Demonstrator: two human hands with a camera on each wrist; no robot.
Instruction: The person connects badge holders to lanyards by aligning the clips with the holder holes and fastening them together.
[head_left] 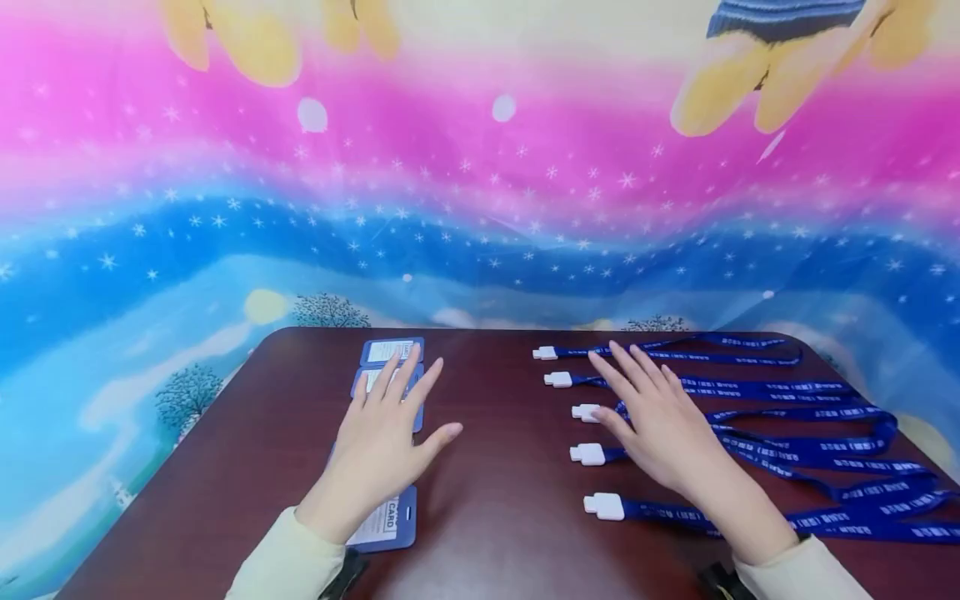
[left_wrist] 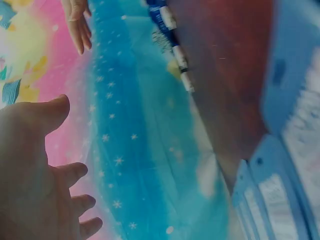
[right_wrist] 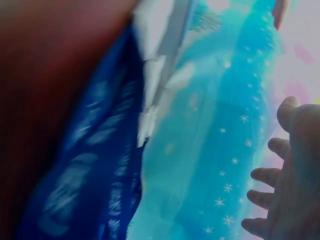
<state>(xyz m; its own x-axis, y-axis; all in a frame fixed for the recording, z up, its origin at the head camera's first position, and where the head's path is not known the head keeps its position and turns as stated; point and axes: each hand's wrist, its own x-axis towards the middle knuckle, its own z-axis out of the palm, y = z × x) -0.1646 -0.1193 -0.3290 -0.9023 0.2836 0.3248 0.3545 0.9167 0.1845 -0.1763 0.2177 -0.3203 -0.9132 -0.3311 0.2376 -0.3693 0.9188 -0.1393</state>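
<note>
My left hand (head_left: 382,437), fingers spread and straight, is held over a column of blue card holders (head_left: 390,533) on the left half of the table. It hides the middle ones. My right hand (head_left: 663,425), also with extended fingers, hovers over the blue lanyards (head_left: 810,450) laid out on the right, covering part of them. White plastic clips (head_left: 603,506) on the lanyards' ends point toward the table's middle. Neither hand holds anything. In the left wrist view, pale blue card holders (left_wrist: 280,200) line the right edge; in the right wrist view, a printed lanyard strap (right_wrist: 95,165) runs close by.
The dark reddish-brown table (head_left: 495,500) has rounded far corners. Right behind it hangs a colourful backdrop cloth (head_left: 480,233) with snowflakes and pink and blue bands. Dark bands show at both sleeve (head_left: 288,558) cuffs.
</note>
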